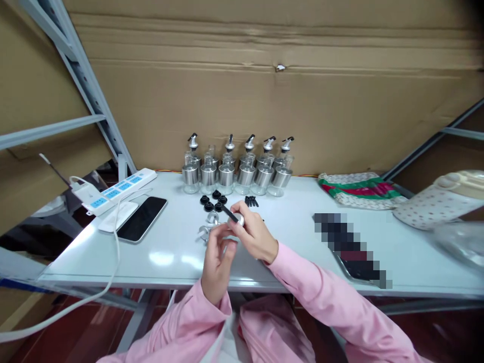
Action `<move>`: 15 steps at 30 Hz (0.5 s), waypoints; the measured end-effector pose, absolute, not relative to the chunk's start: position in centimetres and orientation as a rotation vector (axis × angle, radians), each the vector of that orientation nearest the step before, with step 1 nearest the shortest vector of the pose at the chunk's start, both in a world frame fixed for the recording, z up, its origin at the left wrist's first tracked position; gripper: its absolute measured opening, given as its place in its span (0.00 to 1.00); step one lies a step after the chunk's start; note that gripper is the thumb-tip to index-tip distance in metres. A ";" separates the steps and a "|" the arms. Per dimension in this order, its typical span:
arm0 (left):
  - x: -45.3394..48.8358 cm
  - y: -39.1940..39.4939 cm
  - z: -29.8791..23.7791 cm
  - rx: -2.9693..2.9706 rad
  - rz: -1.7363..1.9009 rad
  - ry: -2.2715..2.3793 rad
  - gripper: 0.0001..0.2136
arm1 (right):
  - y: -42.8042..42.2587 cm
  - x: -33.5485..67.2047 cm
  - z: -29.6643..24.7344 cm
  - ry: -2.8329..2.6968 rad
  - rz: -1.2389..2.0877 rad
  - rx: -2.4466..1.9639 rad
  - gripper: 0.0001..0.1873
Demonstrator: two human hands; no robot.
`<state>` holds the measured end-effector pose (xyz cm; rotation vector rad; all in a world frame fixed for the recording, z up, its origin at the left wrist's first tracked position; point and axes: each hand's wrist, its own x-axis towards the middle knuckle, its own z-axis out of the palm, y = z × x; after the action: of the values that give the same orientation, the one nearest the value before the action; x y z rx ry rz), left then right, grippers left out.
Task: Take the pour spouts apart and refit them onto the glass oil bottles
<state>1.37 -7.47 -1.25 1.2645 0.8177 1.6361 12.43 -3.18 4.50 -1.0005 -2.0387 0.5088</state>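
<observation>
With the hands as the centre of the dial, the right hand [257,237] has its fingers clamped on a silver pourer top [241,220], which is held just above the table [295,227]; a black lever [230,214] juts from it toward 10 o'clock. The left hand [219,264] is at 7 o'clock, close up against the right one, fingers curled and thumb standing apart from them; I cannot tell whether its fingertips grip part of the pourer top. Just beside the left fingers, between 9 and 10 o'clock, two loose silver pieces [204,233] lie on the table. Beyond them, toward 11 o'clock, is a cluster of five black stoppers [208,206], and at 1 o'clock a few small black levers [251,201] lie side by side. Around 12 o'clock, glass bottles with metal sleeves [246,176] stand upright in two rows; the front six have bare necks, while five fitted pourers [249,143] rise from the rear row. A cardboard sheet [212,101] backs them. At 9 o'clock lies a phone [142,219] with a dark screen, and past it, nearer 10, a white power strip [124,189]. A striped cloth-like bundle [359,190] is between 2 and 3 o'clock, and a dotted container [427,206] near 3.
</observation>
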 end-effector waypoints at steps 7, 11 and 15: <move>1.2 -7.1 -1.2 0.925 1.663 0.857 0.22 | -2.7 12.4 3.6 -2.324 0.399 -0.786 0.16; 1.0 -6.8 -0.9 0.875 1.525 0.731 0.19 | -2.1 13.0 4.4 -2.365 0.235 -0.827 0.18; 1.0 -6.8 -0.6 0.867 1.484 0.669 0.17 | -1.6 14.0 4.9 -2.260 0.058 -0.800 0.22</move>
<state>0.95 -6.78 -0.56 0.8668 0.6688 1.4840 14.03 -1.57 4.92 -0.8004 -2.2596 0.0579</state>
